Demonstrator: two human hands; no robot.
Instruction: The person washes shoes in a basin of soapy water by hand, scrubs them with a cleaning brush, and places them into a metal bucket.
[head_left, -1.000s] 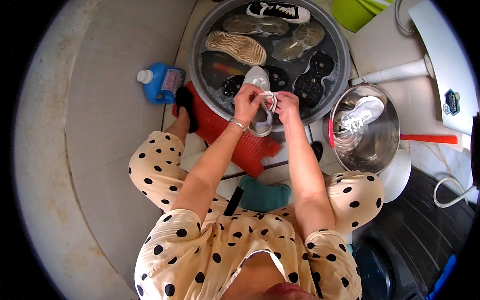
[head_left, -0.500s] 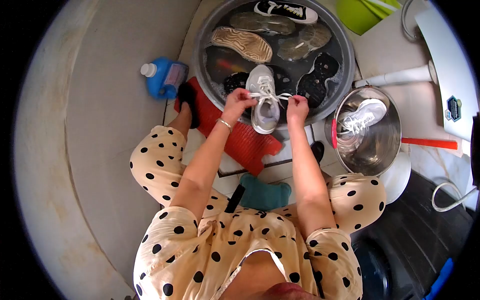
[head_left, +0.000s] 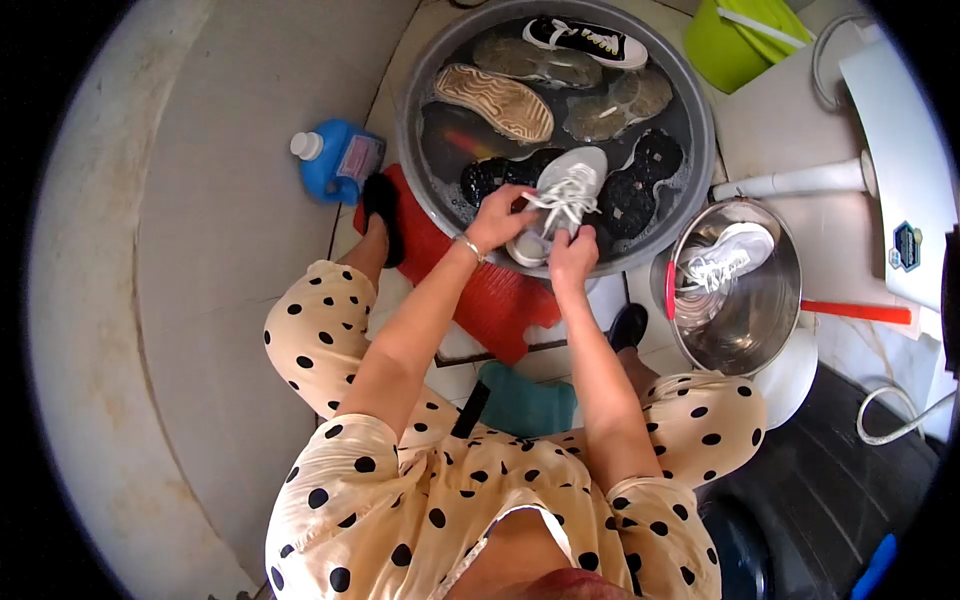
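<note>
A light grey sneaker with white laces is tilted over the near rim of a large grey basin. My left hand is closed on the sneaker's left side beside the laces. My right hand grips it near the heel opening, thumb up. In the basin's dark water lie a tan-soled shoe, a black-and-white sneaker, and several dark or translucent soles. A matching grey sneaker rests in a metal pot at the right.
A blue jug stands by the left wall. Under the basin's near side is a red ridged board. A lime-green bucket is at the back right, near a white pipe. The pot's red handle points right.
My hands let go of the outstretched lace ends and moved in onto the sneaker. The sneaker has turned, its toe now pointing up and to the right. The laces lie bunched on top.
</note>
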